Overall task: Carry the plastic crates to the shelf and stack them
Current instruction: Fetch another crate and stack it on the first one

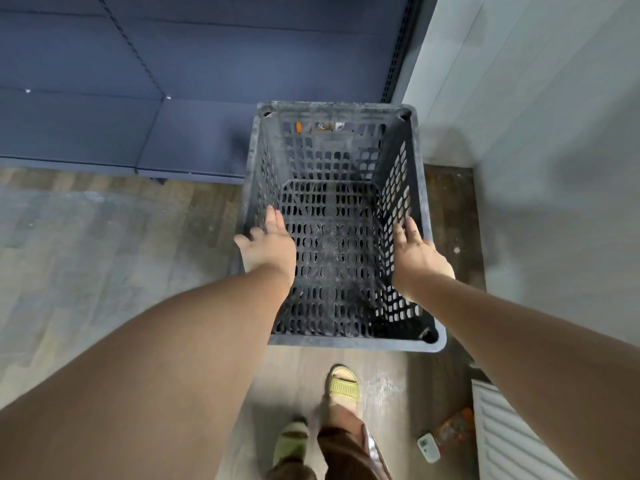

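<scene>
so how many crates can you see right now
1. A single dark plastic crate sits between the left hand and right hand, in front of the blue shelf. Its perforated walls could hide another nested beneath, but none shows.

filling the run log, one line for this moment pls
left hand open at crate left wall | right hand open at right wall | crate empty | near blue shelf

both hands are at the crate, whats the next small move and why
Probably close both hands onto the crate's side rims. The left hand and right hand are open, fingers spread at opposite walls, not yet holding. The crate looks empty and sits beside the blue shelf, so a firm two-sided hold would come before lifting.
</scene>
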